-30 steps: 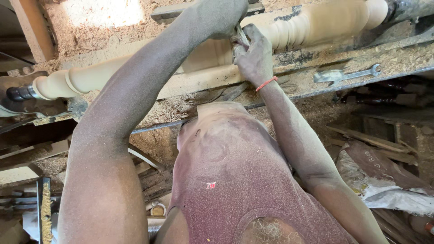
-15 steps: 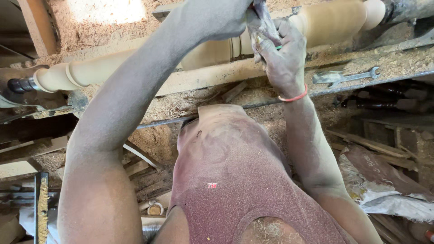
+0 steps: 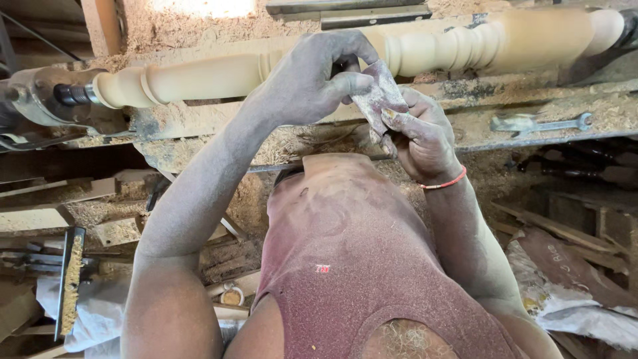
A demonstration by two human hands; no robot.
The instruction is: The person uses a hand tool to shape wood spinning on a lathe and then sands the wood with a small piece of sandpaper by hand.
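A long turned wooden spindle (image 3: 199,76) lies across a lathe, with beads and rings cut along it. Just in front of it, both hands grip a worn, dusty piece of sandpaper (image 3: 377,93). My left hand (image 3: 312,80) pinches its upper edge from the left. My right hand (image 3: 422,136), with a red band at the wrist, holds its lower edge from below. The paper is held off the spindle, just in front of it. My dusty maroon sleeveless shirt (image 3: 359,266) fills the lower middle.
The lathe bed (image 3: 545,110) is thick with sawdust, and a metal spanner (image 3: 541,124) lies on it at the right. The metal headstock centre (image 3: 46,96) holds the spindle's left end. Wood offcuts and boards (image 3: 40,219) lie below left, sacking and planks (image 3: 571,266) below right.
Both hands have come back off the spindle toward me and now hold the sandpaper between them. The view has shifted, showing more of the spindle's right end.
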